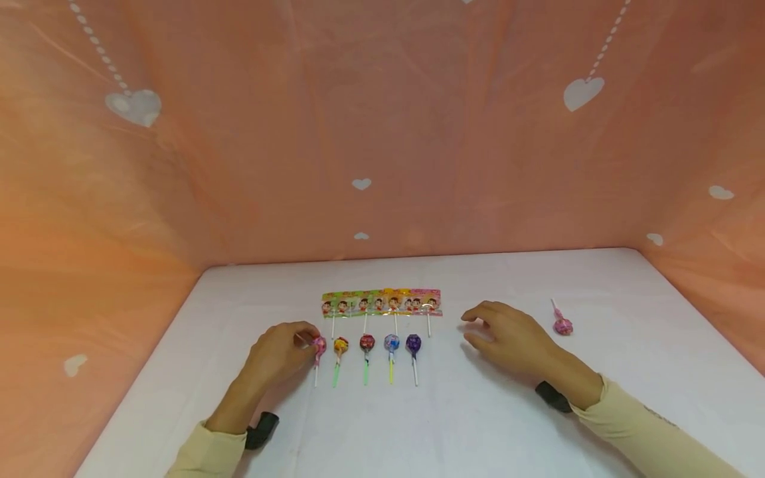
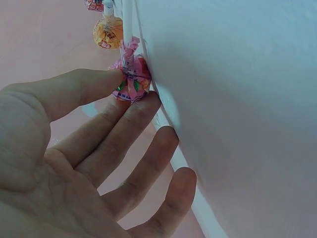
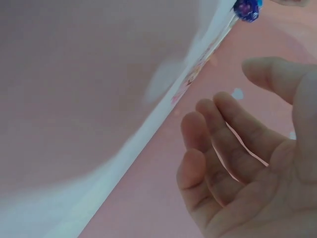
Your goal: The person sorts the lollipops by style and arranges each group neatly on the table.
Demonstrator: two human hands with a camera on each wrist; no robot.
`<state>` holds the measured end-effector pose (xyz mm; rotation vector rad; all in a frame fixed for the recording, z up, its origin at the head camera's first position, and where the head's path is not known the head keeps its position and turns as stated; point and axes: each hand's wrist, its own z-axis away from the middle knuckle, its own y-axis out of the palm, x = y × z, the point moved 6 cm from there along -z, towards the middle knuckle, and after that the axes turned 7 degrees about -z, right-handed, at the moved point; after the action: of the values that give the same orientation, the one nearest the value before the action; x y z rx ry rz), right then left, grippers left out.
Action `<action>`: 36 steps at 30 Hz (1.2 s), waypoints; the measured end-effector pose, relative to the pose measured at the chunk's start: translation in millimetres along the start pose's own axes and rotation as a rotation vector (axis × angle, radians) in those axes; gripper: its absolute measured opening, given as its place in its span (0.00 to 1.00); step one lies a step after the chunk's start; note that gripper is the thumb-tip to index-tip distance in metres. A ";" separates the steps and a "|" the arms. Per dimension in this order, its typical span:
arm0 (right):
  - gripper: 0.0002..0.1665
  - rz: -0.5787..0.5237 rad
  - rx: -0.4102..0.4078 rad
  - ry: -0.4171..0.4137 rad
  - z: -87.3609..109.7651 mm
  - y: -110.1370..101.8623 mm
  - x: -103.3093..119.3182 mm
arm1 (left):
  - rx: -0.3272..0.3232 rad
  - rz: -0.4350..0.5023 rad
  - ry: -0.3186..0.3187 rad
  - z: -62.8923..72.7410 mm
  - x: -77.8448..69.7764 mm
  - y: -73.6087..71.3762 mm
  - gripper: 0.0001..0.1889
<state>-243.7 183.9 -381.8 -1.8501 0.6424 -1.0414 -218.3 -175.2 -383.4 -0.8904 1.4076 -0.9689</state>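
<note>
My left hand (image 1: 283, 353) pinches the head of a pink lollipop (image 1: 320, 345) between thumb and fingers; the left wrist view shows the wrapper (image 2: 132, 82) between the fingertips. To its right lie lollipops with yellow (image 1: 340, 345), red (image 1: 367, 342), blue (image 1: 391, 342) and purple (image 1: 413, 342) wrappers, sticks toward me. Just behind them is a row of flat cartoon-printed lollipop packets (image 1: 382, 303) with white sticks. My right hand (image 1: 508, 337) hovers right of the purple lollipop, its fingers loosely bent and holding nothing. Beyond it lies another pink lollipop (image 1: 562, 326), stick pointing away.
A white-covered table (image 1: 454, 425) carries everything. Orange-pink cloth (image 1: 418, 146) with white hearts rises along its back and both sides. Dark wrist straps sit on my left wrist (image 1: 261, 430) and right wrist (image 1: 553, 397).
</note>
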 end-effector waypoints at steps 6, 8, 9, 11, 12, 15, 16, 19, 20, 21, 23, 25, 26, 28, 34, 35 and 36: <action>0.12 -0.004 -0.033 0.025 6.6 -11.1 -14.6 | 0.012 0.002 0.004 0.4 -0.1 -0.3 0.08; 0.12 -0.008 -0.036 0.042 9.5 -14.7 -19.5 | 0.017 0.000 -0.003 1.1 0.8 -0.2 0.08; 0.12 -0.004 -0.039 0.057 11.0 -16.5 -22.4 | 0.018 -0.001 -0.004 1.4 1.1 -0.4 0.08; 0.13 0.001 -0.040 0.084 14.2 -20.4 -28.1 | 0.018 -0.003 -0.005 2.1 1.3 -0.9 0.08; 0.13 0.002 -0.038 0.098 15.9 -22.2 -31.2 | 0.017 -0.003 -0.005 2.2 1.7 -0.9 0.08; 0.13 0.013 -0.040 0.139 22.1 -28.0 -41.1 | 0.014 -0.001 -0.002 2.3 1.6 -1.3 0.08; 0.13 0.012 -0.039 0.148 24.2 -30.0 -44.1 | 0.013 0.001 -0.001 2.4 1.6 -1.3 0.08; 0.14 0.025 -0.046 0.163 30.9 -36.4 -53.1 | 0.009 0.002 -0.001 2.5 1.6 -1.4 0.08; 0.14 0.030 -0.054 0.163 32.8 -38.8 -55.7 | 0.006 0.001 0.000 2.4 1.5 -1.4 0.08; 0.14 0.040 -0.060 0.156 34.3 -41.0 -58.1 | 0.004 0.001 0.000 2.2 1.4 -1.2 0.08; 0.13 0.059 -0.083 0.143 38.0 -45.7 -62.6 | 0.006 0.000 -0.007 2.0 1.0 -0.8 0.08; 0.13 0.079 -0.108 0.129 41.6 -50.2 -66.8 | 0.008 -0.002 -0.010 1.2 0.4 0.0 0.08; 0.12 0.087 -0.124 0.125 43.6 -52.4 -69.0 | 0.009 -0.002 -0.012 1.0 0.0 0.4 0.08; 0.12 0.104 -0.146 0.123 47.6 -56.7 -73.5 | 0.013 -0.003 -0.018 0.9 -0.5 0.8 0.07; 0.12 0.133 -0.189 0.121 55.4 -66.6 -84.4 | 0.006 -0.005 -0.018 0.2 -0.1 1.5 0.08; 0.12 0.131 -0.194 0.120 56.1 -68.0 -85.5 | 0.006 -0.004 -0.020 0.0 0.2 1.6 0.07; 0.12 0.134 -0.200 0.119 56.9 -69.1 -86.6 | 0.004 -0.002 -0.023 -0.1 0.6 1.7 0.07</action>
<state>-238.2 307.7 -369.3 -1.8951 0.9580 -1.0356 -218.4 -175.1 -385.2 -0.8976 1.3845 -0.9604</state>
